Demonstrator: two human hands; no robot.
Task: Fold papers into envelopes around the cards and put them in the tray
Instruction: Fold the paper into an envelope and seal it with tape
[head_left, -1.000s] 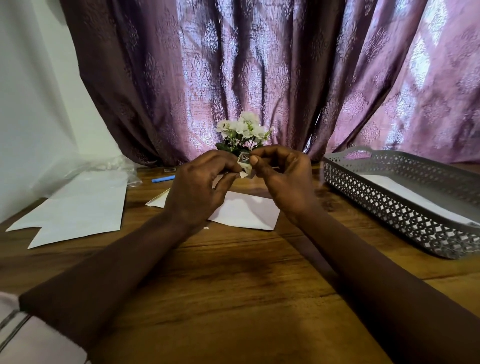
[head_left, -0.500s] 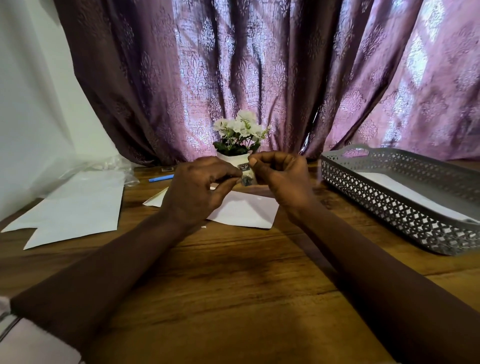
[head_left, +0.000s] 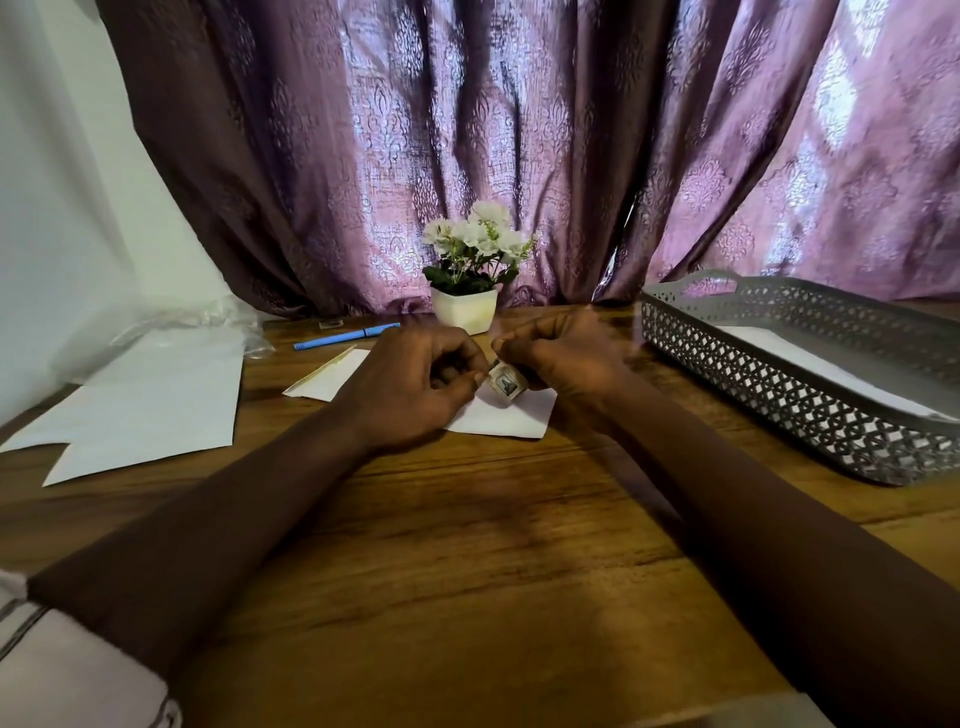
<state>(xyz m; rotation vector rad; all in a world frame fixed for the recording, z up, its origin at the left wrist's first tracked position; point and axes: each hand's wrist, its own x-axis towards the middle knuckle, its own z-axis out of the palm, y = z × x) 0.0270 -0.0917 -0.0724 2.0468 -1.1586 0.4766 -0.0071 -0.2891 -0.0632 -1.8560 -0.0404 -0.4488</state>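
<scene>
Progress looks partial: fingers of left hand and right hand pinch a small printed white piece just above a folded white paper envelope. Grey lattice plastic tray, right of them, holds white paper.

The left hand and right hand have come down from in front of the flowers. They now sit low over the paper, clear of the pot. The small printed piece pinched between them has dropped with them, and its dark picture shows more plainly.
</scene>
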